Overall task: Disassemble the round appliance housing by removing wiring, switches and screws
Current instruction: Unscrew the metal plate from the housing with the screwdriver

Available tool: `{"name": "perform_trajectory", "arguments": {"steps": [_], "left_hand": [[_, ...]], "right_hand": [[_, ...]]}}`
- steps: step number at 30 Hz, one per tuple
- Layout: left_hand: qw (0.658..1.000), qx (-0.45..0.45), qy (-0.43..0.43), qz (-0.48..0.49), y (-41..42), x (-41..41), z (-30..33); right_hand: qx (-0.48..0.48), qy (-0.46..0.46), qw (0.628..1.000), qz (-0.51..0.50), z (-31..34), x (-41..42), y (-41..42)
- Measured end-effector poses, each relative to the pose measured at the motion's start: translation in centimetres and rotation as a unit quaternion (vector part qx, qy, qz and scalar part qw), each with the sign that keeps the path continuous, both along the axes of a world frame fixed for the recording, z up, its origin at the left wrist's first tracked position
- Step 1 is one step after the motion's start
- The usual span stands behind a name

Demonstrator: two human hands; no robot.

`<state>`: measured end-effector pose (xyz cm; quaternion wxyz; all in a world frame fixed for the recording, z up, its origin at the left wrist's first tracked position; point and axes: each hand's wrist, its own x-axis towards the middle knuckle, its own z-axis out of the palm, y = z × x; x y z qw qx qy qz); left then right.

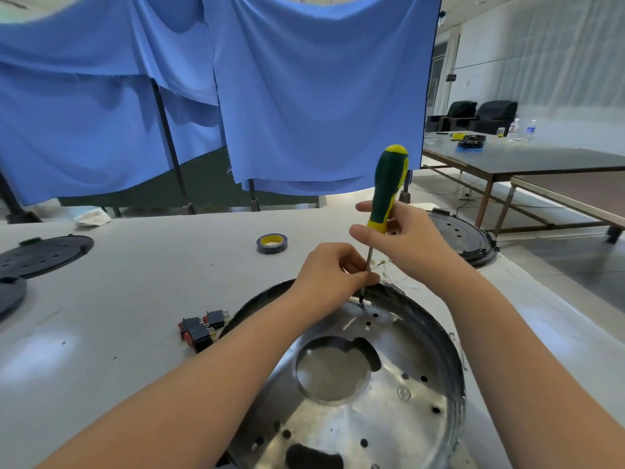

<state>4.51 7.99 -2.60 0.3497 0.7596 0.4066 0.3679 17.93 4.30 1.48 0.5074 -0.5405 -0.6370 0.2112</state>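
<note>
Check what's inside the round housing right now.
Inside the round housing: bare metal floor with a large centre cutout and small holes. The screwdriver tip meets a white part at the far wall. The screw itself isn't discernible.

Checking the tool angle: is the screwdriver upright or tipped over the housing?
Nearly upright: the screwdriver leans slightly, handle top right of its tip in the housing. The right hand holds the handle; the left hand pinches the shaft.
</note>
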Motion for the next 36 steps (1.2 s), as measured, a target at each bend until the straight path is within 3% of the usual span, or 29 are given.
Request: {"name": "perform_trajectory", "arguments": {"steps": [4, 8, 12, 16, 23, 28, 32, 36], "left_hand": [[1.0, 0.009, 0.019, -0.011, 0.0, -0.05, -0.19], [1.0, -0.005, 0.02, -0.021, -0.16, 0.0, -0.11], [1.0, 0.004, 0.016, 0.002, -0.01, -0.12, 0.17], [0.999, 0.012, 0.026, 0.019, -0.03, -0.32, 0.31], [0.998, 0.041, 0.051, -0.002, -0.04, -0.24, -0.16], [0.999, 0.009, 0.046, -0.015, -0.08, -0.13, -0.05], [0.999, 0.02, 0.042, -0.002, -0.05, -0.16, 0.19], [0.998, 0.041, 0.052, 0.015, -0.21, 0.06, 0.2]], "right_hand": [[0.015, 0.012, 1.0, -0.014, 0.49, 0.22, -0.05], [-0.024, 0.08, 0.994, 0.07, 0.59, 0.33, -0.2], [-0.044, 0.03, 0.996, 0.077, 0.55, 0.34, -0.18], [0.002, -0.027, 0.999, 0.029, 0.44, 0.18, -0.1], [-0.01, -0.004, 0.999, 0.043, 0.32, 0.08, 0.14], [-0.025, 0.033, 0.996, 0.074, 0.58, 0.0, 0.0], [-0.006, -0.02, 0.999, 0.045, 0.29, -0.23, -0.14], [0.017, -0.006, 1.0, 0.009, 0.37, -0.34, -0.16]]}}
